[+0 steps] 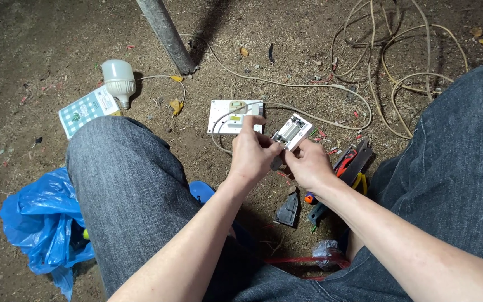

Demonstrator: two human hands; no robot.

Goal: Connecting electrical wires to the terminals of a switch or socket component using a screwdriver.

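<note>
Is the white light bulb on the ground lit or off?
Off: the light bulb lies on its side on the dirt, unconnected and not glowing.

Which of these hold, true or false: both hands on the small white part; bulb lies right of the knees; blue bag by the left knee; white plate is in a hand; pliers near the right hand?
1. Both the left hand and the right hand hold the small white switch part. True.
2. The white bulb lies to the right of the knees. False: it lies on the ground at upper left, beside a checked box.
3. A blue plastic bag lies by the left knee. True.
4. The white socket plate is held in a hand. False: it lies on the dirt.
5. Pliers lie beside the right hand. True.
</note>
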